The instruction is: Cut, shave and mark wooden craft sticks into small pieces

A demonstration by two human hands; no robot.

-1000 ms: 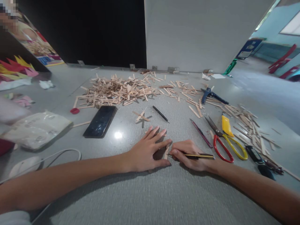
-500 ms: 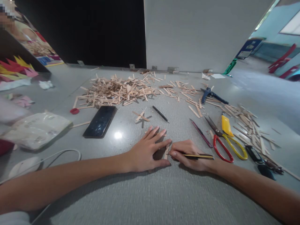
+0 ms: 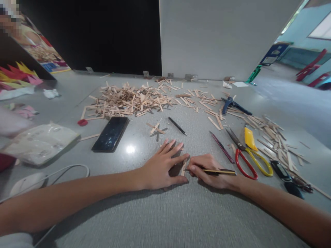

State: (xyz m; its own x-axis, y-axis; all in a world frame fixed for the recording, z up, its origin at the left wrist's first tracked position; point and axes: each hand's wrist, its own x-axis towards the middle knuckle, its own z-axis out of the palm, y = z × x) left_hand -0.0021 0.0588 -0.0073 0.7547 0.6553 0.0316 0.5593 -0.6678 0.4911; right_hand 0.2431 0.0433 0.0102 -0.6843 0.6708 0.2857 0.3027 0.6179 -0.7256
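My left hand (image 3: 164, 167) lies spread on the grey table, palm down. Its index finger and thumb rest on the two ends of a short wooden stick (image 3: 184, 167). Just right of that stick, my right hand (image 3: 207, 170) is closed round a yellow and black pencil (image 3: 219, 171), whose tip is at the stick's edge. Beyond my left hand are some crossed sticks (image 3: 155, 128) and a black pen (image 3: 177, 125). A purple pen (image 3: 221, 146) lies beyond my right hand.
Loose sticks are piled at the back (image 3: 129, 100) and right (image 3: 279, 137). A phone (image 3: 110, 134) and plastic bag (image 3: 42, 143) lie left. Scissors (image 3: 241, 148), a yellow cutter (image 3: 249, 137), blue pliers (image 3: 229, 103) and keys (image 3: 306, 186) lie right. A person is at far left.
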